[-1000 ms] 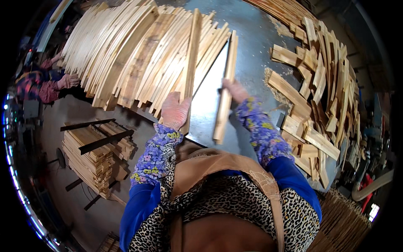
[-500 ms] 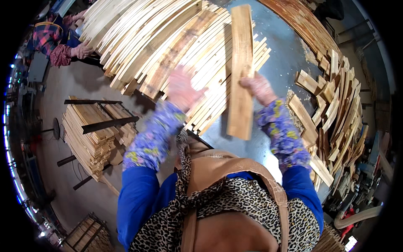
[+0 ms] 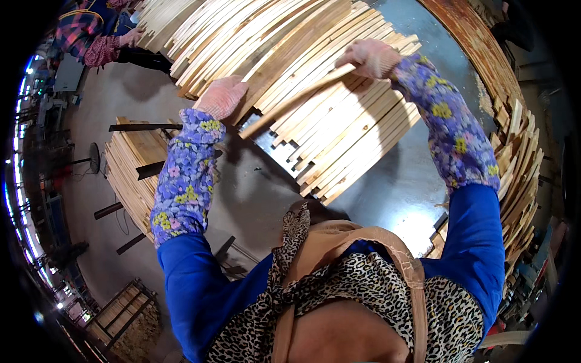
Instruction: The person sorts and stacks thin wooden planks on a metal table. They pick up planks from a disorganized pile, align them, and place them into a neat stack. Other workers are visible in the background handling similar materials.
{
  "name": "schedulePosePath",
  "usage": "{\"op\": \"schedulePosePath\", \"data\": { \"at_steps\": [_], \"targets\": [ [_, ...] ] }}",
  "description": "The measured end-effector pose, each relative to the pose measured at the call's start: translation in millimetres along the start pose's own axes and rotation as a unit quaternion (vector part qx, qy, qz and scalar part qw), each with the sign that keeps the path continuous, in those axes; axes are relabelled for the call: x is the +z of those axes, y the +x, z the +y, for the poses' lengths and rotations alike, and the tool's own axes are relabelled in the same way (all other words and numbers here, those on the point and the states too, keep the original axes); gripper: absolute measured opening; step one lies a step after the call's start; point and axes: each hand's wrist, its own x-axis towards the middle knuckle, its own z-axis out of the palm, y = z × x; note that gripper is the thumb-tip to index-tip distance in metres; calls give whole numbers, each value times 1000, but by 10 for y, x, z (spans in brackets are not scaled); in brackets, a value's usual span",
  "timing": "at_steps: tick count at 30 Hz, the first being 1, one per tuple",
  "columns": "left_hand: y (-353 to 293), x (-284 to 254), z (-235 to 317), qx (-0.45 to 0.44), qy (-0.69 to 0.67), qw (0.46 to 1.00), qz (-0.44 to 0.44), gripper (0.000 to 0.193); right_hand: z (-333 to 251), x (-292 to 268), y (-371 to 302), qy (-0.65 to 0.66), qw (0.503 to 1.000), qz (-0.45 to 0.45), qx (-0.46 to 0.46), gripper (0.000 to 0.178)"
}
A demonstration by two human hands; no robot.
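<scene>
My right hand [image 3: 372,58], in a pale glove, is closed on the far end of a wooden board [image 3: 296,103]. This board is tipped on its narrow edge above a row of light wooden strips [image 3: 345,130], its near end by the row's ragged left ends. My left hand [image 3: 223,97], gloved too, is at the left ends of the boards, beside a wider, darker board [image 3: 290,51]. Its fingers are bent together with the thumb toward that board; the fingertips are hidden, and what they grip cannot be made out.
The strips lie on a grey metal table [image 3: 387,187]. A pile of wood offcuts [image 3: 514,181] lies at the right, past a rusty long edge [image 3: 469,45]. On the left a board stack [image 3: 130,169] stands between dark bars. At upper left is another person's gloved hand [image 3: 131,38].
The board in my right hand has swung from upright to slanting and turned onto its edge over the strips. My left hand has moved left to the board ends, its spread fingers now drawn together.
</scene>
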Motion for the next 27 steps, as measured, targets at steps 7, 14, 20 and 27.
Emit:
{"op": "schedulePosePath", "data": {
  "at_steps": [7, 14, 20, 27],
  "targets": [
    [-103, -189, 236, -118, -53, 991, 22, 61, -444, -422, 909, -53, 989, 116, 71, 42],
    [-174, 72, 870, -170, 182, 968, 36, 77, -783, 288, 264, 145, 926, 285, 199, 63],
    [-266, -61, 811, -41, 409, 907, 90, 56, -1314, 1153, -2090, 363, 817, 311, 323, 49],
    [77, 83, 1192, -108, 420, 891, 137, 91, -2236, 3042, -5313, 322, 604, 295, 666, 43]
  ]
}}
